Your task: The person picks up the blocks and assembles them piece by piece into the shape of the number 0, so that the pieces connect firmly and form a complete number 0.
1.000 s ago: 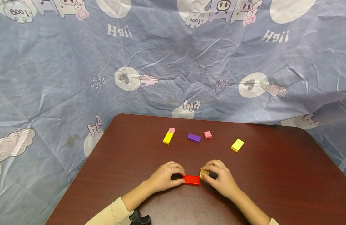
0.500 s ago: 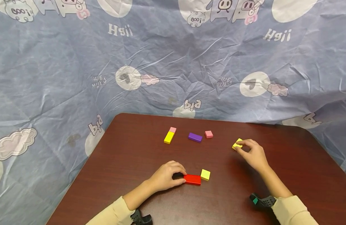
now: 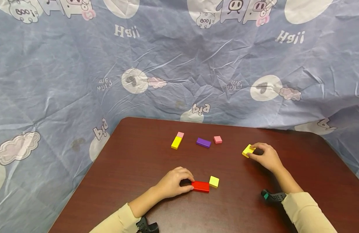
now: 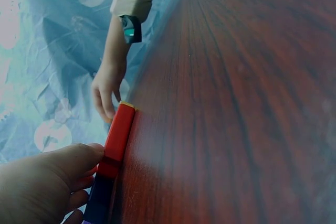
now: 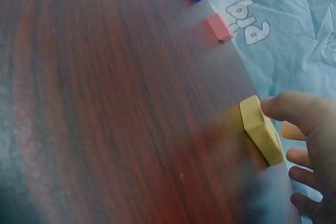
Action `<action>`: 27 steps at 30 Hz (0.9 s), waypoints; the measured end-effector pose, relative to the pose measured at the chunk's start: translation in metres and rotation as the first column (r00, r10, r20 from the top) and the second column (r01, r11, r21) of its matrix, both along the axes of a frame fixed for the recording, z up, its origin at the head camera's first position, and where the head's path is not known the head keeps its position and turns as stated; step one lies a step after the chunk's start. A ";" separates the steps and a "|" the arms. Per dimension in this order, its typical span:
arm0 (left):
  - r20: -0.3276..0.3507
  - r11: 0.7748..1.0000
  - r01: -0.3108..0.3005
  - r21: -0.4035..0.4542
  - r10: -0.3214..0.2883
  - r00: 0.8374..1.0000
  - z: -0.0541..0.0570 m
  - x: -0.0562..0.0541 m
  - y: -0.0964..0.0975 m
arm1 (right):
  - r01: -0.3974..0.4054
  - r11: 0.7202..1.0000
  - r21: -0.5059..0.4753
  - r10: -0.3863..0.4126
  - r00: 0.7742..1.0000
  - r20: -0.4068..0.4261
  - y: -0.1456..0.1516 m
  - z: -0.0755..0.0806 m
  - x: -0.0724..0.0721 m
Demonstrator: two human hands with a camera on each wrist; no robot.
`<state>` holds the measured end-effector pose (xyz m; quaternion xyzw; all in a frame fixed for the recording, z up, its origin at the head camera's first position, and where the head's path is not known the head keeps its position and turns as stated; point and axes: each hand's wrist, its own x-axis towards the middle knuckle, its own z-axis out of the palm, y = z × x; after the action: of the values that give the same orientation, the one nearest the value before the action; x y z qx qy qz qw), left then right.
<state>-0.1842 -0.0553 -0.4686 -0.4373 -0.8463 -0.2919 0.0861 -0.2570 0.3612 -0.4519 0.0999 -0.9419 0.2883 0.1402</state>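
Now | left grip (image 3: 174, 183) pinches one red block (image 3: 201, 186) | right grip (image 3: 267, 157), one of three yellow blocks (image 3: 248, 151) | two pinks (image 3: 217, 139)

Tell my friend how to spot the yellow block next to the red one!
On the dark brown table, find the left hand holding the red block. At the red block's other end sits the small yellow block. It's the only yellow one beside red: the right hand pinches another, and a third meets pink.
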 end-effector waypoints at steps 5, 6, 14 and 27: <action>0.002 1.000 0.000 0.004 0.000 1.000 0.000 0.001 0.001 | 0.025 1.000 0.012 -0.026 0.994 0.108 0.003 -0.003 -0.004; 0.001 1.000 0.000 0.005 -0.001 1.000 0.000 0.001 0.001 | 0.034 0.999 0.011 -0.035 0.992 0.122 0.003 -0.003 -0.005; -0.002 1.000 0.001 0.016 -0.001 1.000 -0.001 0.000 0.000 | 0.040 0.999 -0.024 -0.037 0.994 0.100 -0.002 -0.006 -0.006; 0.001 1.000 0.004 0.012 -0.004 1.000 -0.002 -0.001 0.000 | -0.120 0.987 -0.111 0.127 0.990 0.058 -0.038 -0.004 0.003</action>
<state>-0.1854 -0.0554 -0.4706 -0.4383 -0.8437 -0.2973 0.0878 -0.2539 0.3235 -0.4558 0.1411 -0.9212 0.3496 0.0963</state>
